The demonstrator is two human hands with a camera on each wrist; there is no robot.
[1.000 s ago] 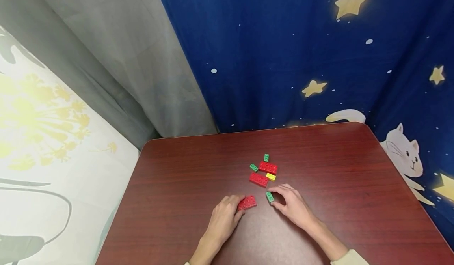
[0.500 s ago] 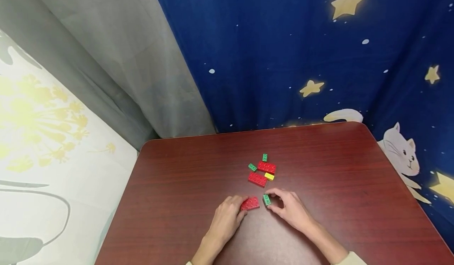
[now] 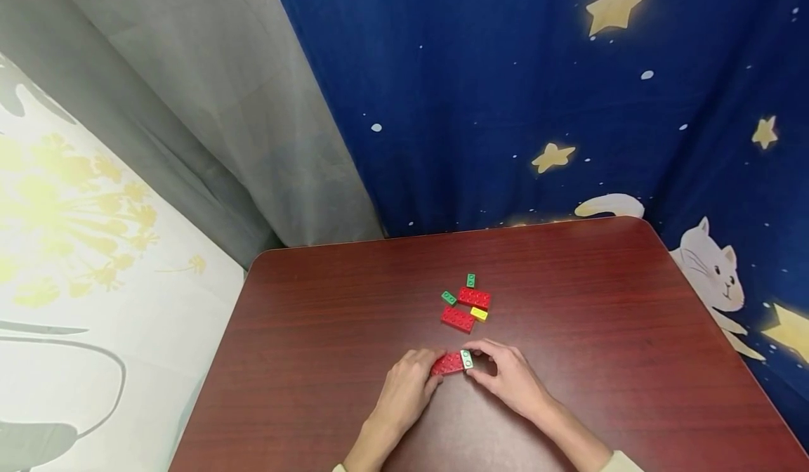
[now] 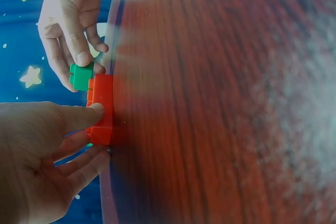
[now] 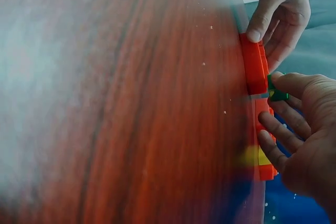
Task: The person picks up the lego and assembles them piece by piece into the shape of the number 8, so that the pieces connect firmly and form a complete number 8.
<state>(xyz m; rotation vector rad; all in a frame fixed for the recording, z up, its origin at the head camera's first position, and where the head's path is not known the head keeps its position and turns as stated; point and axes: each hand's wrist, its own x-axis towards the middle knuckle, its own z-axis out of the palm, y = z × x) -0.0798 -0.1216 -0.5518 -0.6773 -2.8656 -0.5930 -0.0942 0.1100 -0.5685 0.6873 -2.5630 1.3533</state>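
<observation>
Between thumb and fingers my left hand [image 3: 404, 388] grips a red toy building brick [image 3: 449, 363] on the table. The right hand [image 3: 510, 377] pinches a small green brick [image 3: 467, 359] with two studs at the red brick's right end; it looks pale with glare in the head view. In the left wrist view, the green brick [image 4: 82, 77] sits slightly above the red brick's [image 4: 104, 98] studs, close to its far end. Whether the two touch, I cannot tell. The right wrist view shows the green brick [image 5: 277, 88] under my right thumb.
Beyond the hands lie two more red bricks [image 3: 458, 319], a yellow brick [image 3: 479, 314] and two small green bricks [image 3: 449, 297]. They rest close together on the dark red-brown table [image 3: 316, 331]. Blue starry and grey curtains hang behind the table's far edge.
My right hand has moved left with the green brick, from beside the red brick to its right end. The red brick and left hand have shifted slightly right.
</observation>
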